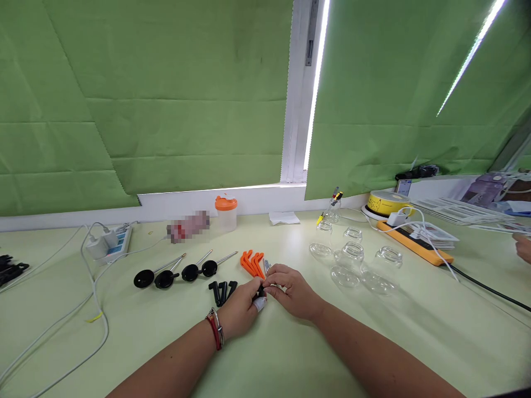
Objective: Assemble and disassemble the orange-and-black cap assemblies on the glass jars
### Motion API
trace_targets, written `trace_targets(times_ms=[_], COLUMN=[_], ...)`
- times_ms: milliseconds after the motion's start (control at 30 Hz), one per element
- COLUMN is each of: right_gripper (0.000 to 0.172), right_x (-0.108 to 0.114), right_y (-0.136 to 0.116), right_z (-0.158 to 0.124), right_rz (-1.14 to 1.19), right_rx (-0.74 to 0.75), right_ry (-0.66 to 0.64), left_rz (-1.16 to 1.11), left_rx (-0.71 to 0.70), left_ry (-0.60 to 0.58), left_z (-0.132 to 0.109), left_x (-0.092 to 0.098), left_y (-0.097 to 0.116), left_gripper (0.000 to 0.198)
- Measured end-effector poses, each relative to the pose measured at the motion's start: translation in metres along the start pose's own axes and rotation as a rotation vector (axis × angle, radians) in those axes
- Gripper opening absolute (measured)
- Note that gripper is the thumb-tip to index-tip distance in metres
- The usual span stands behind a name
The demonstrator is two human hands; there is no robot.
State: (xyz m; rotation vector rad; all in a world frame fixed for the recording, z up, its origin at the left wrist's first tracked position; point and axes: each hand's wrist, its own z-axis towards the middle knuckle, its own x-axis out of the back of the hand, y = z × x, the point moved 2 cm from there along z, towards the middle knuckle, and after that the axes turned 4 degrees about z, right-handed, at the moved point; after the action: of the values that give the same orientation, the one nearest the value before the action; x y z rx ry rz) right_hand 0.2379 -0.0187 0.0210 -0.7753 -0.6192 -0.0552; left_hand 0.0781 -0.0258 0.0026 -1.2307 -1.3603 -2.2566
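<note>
My left hand [241, 310], its thumb wrapped in white, is closed around a small black part [260, 291], mostly hidden by the fingers. My right hand [295, 293] pinches at the same part from the other side. Just left of the hands lie several black L-shaped pieces [223, 292]. Beyond the fingertips are several orange curved levers [252, 263] and some thin metal pins [266, 266], partly covered by my right hand. Farther left, several round black caps with metal rods [189, 272] lie in a row.
Several clear glass jars [352, 254] stand to the right. Behind are a lidded orange-topped cup [226, 213] and folded white paper [284, 218]. Power strips [415, 243] with cables lie on both sides. Another person's hand [522, 247] shows at the right edge.
</note>
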Motion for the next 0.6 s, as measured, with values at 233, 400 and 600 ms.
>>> trace_targets(times_ms=[233, 400, 600], right_gripper=[0.016, 0.016, 0.015], right_x=[0.0006, 0.0006, 0.0034], right_y=[-0.0005, -0.0007, 0.0042], right_z=[0.0004, -0.0005, 0.0009], right_rz=[-0.008, 0.003, -0.030], right_rx=[-0.008, -0.015, -0.040], right_ry=[-0.005, 0.000, 0.034], left_rz=[0.007, 0.005, -0.034], left_rx=[0.004, 0.016, 0.027], left_ry=[-0.001, -0.003, -0.001], left_z=[-0.0001, -0.0002, -0.0006], left_x=[0.0013, 0.0012, 0.0023], left_y=[0.0023, 0.0019, 0.0037], left_gripper=[0.007, 0.005, 0.006])
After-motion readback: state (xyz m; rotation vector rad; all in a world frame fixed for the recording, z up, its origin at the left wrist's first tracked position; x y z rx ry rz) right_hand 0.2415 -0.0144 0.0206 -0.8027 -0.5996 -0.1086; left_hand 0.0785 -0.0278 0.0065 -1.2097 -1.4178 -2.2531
